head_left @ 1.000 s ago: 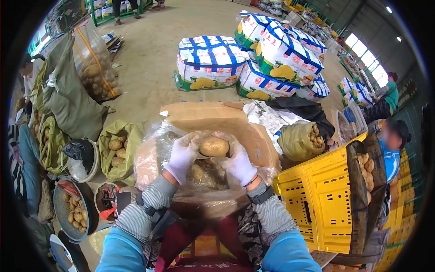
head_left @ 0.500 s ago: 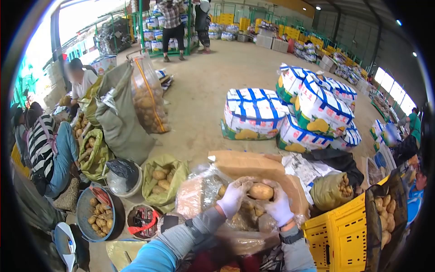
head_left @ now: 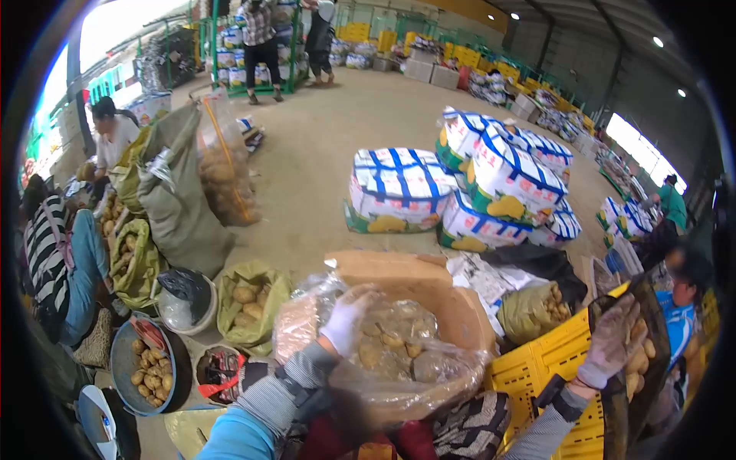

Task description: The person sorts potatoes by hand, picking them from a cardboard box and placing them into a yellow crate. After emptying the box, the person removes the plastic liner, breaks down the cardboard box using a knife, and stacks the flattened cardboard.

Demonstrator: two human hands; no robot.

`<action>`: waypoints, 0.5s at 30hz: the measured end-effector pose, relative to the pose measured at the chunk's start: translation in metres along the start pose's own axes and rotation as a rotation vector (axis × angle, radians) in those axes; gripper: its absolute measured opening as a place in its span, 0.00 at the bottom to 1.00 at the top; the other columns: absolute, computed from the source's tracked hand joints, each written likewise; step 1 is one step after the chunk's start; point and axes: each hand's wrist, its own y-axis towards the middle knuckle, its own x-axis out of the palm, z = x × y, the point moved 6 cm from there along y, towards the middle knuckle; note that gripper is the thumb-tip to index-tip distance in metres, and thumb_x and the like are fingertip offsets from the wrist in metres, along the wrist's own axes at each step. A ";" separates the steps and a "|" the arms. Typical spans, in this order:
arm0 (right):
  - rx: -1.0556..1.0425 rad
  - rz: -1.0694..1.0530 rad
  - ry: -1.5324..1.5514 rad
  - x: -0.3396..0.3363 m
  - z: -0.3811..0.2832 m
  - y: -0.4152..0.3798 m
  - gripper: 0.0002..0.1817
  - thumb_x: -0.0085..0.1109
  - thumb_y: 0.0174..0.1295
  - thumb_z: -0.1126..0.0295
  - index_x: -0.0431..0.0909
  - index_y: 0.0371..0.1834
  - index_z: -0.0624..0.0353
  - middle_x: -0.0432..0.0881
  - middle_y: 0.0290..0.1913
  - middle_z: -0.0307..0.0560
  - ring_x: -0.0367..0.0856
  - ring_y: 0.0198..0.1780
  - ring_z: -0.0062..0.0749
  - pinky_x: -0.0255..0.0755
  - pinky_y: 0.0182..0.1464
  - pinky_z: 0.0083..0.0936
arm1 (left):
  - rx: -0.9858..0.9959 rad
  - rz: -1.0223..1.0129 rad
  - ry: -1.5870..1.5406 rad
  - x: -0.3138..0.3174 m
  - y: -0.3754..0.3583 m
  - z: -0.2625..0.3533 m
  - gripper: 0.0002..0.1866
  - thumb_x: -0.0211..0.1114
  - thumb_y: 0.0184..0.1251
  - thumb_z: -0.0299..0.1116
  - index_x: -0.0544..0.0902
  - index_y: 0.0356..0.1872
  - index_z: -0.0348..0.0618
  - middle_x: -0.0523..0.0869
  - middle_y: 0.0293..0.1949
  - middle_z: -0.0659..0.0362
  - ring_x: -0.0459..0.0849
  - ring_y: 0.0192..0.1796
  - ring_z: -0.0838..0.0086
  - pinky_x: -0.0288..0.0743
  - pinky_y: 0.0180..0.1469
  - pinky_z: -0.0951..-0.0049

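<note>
My left hand [head_left: 349,318], in a pale glove, is over the left side of an open cardboard box [head_left: 471,318], fingers stretched, with no potato visible in it. Clear plastic film [head_left: 410,402] lines the box, and potatoes [head_left: 383,341] lie inside. My right hand [head_left: 608,346], in a soiled glove, reaches to the yellow crate [head_left: 529,383] on the right. Its fingers are extended beside the potatoes [head_left: 638,356] in the crate and look empty.
Left of the box stand a green sack of potatoes [head_left: 249,299], a white bucket [head_left: 186,303] and a blue basin [head_left: 123,368]. Packed white-and-blue bags [head_left: 399,192] are stacked ahead. A co-worker in blue [head_left: 678,314] is beyond the crate; others sit at left.
The potato that was between my hands is no longer in them. My right hand has swung right to the crate; my left has stayed over the box. The view has shifted right.
</note>
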 end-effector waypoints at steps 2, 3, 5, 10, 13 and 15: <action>0.116 0.063 -0.251 0.027 0.071 -0.001 0.30 0.44 0.76 0.53 0.61 0.75 0.56 0.71 0.70 0.50 0.73 0.65 0.34 0.70 0.63 0.34 | -0.013 0.014 0.015 -0.016 0.011 -0.012 0.20 0.60 0.72 0.34 0.73 0.61 0.39 0.83 0.55 0.54 0.82 0.56 0.69 0.79 0.55 0.68; 0.279 0.173 -0.406 0.029 0.113 -0.013 0.31 0.45 0.75 0.51 0.60 0.75 0.56 0.76 0.65 0.48 0.76 0.59 0.32 0.71 0.58 0.29 | 0.001 0.009 0.029 -0.016 0.010 -0.012 0.19 0.58 0.73 0.34 0.72 0.62 0.40 0.83 0.55 0.55 0.82 0.56 0.69 0.78 0.54 0.68; 0.652 0.194 -0.624 0.028 0.210 -0.036 0.29 0.52 0.72 0.50 0.68 0.68 0.57 0.81 0.56 0.44 0.79 0.52 0.28 0.74 0.51 0.26 | 0.011 0.010 0.016 -0.013 0.007 -0.007 0.19 0.56 0.74 0.34 0.72 0.63 0.42 0.83 0.55 0.54 0.82 0.56 0.69 0.78 0.52 0.70; 1.877 -0.359 -0.870 -0.076 0.405 -0.199 0.33 0.55 0.69 0.45 0.68 0.71 0.55 0.75 0.66 0.50 0.73 0.66 0.36 0.71 0.63 0.33 | -0.022 0.070 -0.013 -0.014 0.012 0.010 0.19 0.55 0.76 0.35 0.73 0.63 0.40 0.82 0.55 0.54 0.82 0.55 0.70 0.77 0.51 0.71; 1.965 -1.239 -1.418 -0.137 0.468 -0.273 0.30 0.44 0.71 0.47 0.71 0.69 0.53 0.69 0.72 0.49 0.66 0.72 0.46 0.61 0.71 0.38 | -0.020 0.111 -0.015 -0.021 0.012 0.018 0.20 0.56 0.76 0.37 0.73 0.64 0.41 0.82 0.55 0.56 0.82 0.55 0.71 0.76 0.52 0.71; 1.969 -1.282 -1.427 -0.190 0.490 -0.307 0.29 0.46 0.70 0.48 0.72 0.68 0.53 0.70 0.71 0.50 0.68 0.71 0.46 0.62 0.71 0.37 | -0.055 0.149 -0.040 -0.026 0.013 0.016 0.20 0.55 0.76 0.38 0.74 0.63 0.40 0.83 0.54 0.56 0.82 0.54 0.70 0.76 0.52 0.70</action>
